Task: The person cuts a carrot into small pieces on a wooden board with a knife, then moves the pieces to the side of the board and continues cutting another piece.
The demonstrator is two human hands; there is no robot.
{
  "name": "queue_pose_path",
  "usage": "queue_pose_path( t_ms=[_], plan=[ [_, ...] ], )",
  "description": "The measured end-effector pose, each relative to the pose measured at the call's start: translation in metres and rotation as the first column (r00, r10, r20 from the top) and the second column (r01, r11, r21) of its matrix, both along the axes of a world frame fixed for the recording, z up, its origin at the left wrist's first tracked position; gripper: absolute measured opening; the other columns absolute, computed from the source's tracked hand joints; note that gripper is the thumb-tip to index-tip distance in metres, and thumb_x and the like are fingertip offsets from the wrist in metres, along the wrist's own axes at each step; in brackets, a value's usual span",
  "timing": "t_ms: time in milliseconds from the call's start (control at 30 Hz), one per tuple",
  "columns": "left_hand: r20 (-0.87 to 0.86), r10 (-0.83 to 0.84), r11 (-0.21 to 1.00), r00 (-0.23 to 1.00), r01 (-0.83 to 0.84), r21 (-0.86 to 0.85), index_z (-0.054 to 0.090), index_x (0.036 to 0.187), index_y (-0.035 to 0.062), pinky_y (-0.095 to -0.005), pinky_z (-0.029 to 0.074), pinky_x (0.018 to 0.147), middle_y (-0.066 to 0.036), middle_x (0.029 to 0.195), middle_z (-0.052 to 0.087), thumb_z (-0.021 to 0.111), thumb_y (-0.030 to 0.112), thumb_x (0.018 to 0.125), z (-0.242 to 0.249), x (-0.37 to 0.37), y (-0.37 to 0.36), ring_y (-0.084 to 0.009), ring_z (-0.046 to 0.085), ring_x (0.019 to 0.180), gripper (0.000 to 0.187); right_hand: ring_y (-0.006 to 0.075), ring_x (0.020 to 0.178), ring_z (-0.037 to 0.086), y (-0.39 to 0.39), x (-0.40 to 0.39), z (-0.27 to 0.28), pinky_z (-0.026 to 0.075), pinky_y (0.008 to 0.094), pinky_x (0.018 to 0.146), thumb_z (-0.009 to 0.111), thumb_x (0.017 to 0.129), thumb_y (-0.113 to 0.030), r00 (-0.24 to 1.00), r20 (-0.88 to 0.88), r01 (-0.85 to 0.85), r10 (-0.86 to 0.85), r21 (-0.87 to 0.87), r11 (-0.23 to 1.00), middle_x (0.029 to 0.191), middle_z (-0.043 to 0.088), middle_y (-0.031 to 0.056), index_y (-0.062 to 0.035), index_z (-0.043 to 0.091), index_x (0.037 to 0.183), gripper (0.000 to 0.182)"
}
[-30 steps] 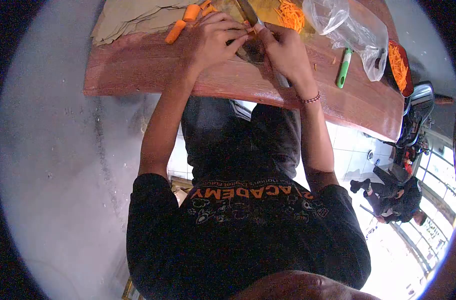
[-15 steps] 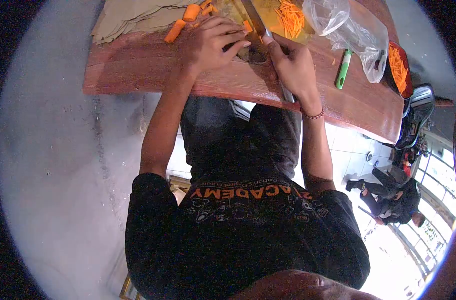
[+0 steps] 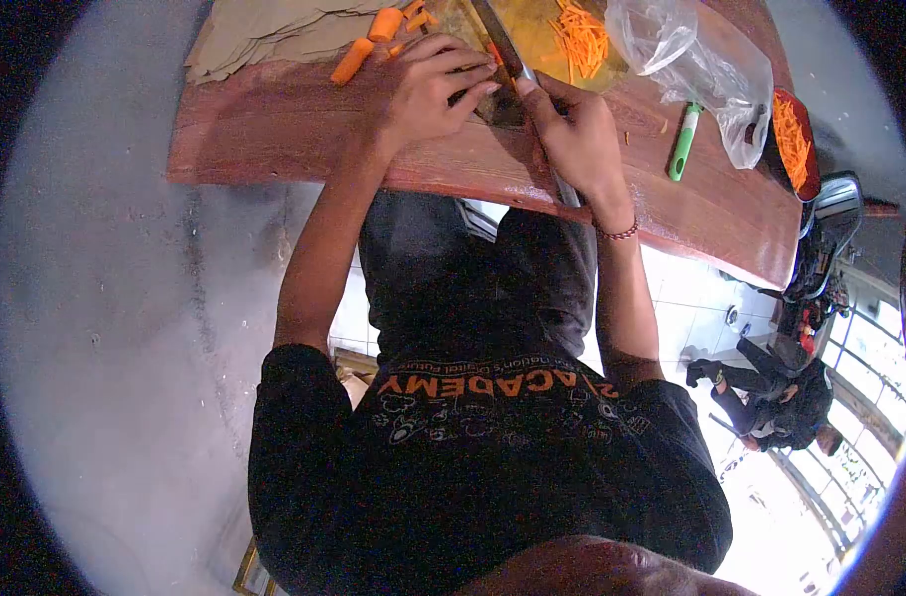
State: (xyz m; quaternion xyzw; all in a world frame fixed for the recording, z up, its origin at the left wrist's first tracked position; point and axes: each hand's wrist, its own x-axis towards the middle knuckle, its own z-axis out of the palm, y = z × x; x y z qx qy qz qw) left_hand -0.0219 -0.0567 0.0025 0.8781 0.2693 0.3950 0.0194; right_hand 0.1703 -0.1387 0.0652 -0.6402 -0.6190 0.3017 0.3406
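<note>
My left hand (image 3: pixel 423 84) rests curled on the cutting board (image 3: pixel 532 25), its fingertips pressing a small carrot piece that is mostly hidden. Beside those fingertips my right hand (image 3: pixel 572 129) is shut on a knife (image 3: pixel 503 45). The blade points away from me across the board, and the handle end sticks out below my palm over the table edge. A pile of shredded carrot (image 3: pixel 580 40) lies on the board to the right of the blade. Two thick carrot chunks (image 3: pixel 352 60) lie left of my left hand.
The red-brown wooden table (image 3: pixel 274 139) holds brown paper (image 3: pixel 264 35) at far left, a clear plastic bag (image 3: pixel 691 60), a green-handled peeler (image 3: pixel 683 139) and a red dish of carrot shreds (image 3: pixel 793 139) at right. Another person (image 3: pixel 781 407) sits on the floor beyond the table's right end.
My hands, pressed together at the blade a second ago, have drawn apart. The right hand slid back along the knife towards me; the left hand stays on the board.
</note>
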Motion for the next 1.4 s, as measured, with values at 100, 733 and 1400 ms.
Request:
queue_pose_path(
  t_ms=[100,733,1400],
  plan=[
    [0.018,0.003,1.0,1.0,-0.003,-0.003,0.079,0.097,0.0088,-0.0351,0.053,0.09,-0.003,0.1,0.075,0.074,0.023,0.084,-0.004,0.0,0.003,-0.021,0.066,0.099,0.02,0.0453,0.082,0.068,0.0,-0.003,-0.001,0.052,0.0479,0.069,0.057,0.097,-0.032,0.999,0.053,-0.008,0.002,0.104,0.995,0.084,0.068,0.0275,0.0016,0.067,0.099,0.035],
    [-0.049,0.038,0.999,0.998,-0.037,0.019,0.079,0.097,0.0082,-0.0347,0.053,0.091,-0.004,0.103,0.075,0.075,0.025,0.084,0.009,-0.002,-0.004,-0.0204,0.066,0.101,0.022,0.0476,0.08,0.066,0.05,-0.003,-0.006,0.054,0.0507,0.072,0.053,0.099,-0.036,0.991,0.125,-0.046,0.038,0.065,0.997,0.078,0.067,0.0296,0.0036,0.07,0.094,0.043],
    [-0.017,0.032,0.999,0.999,-0.032,-0.029,0.079,0.096,0.0117,-0.0371,0.053,0.096,-0.003,0.106,0.074,0.076,0.028,0.084,0.005,0.0,-0.006,-0.0228,0.067,0.104,0.021,0.0486,0.085,0.066,-0.002,-0.001,0.004,0.053,0.0522,0.072,0.053,0.1,-0.034,0.997,0.072,0.017,-0.013,-0.055,0.998,0.089,0.068,0.0285,-0.0015,0.068,0.106,0.036]
  ],
)
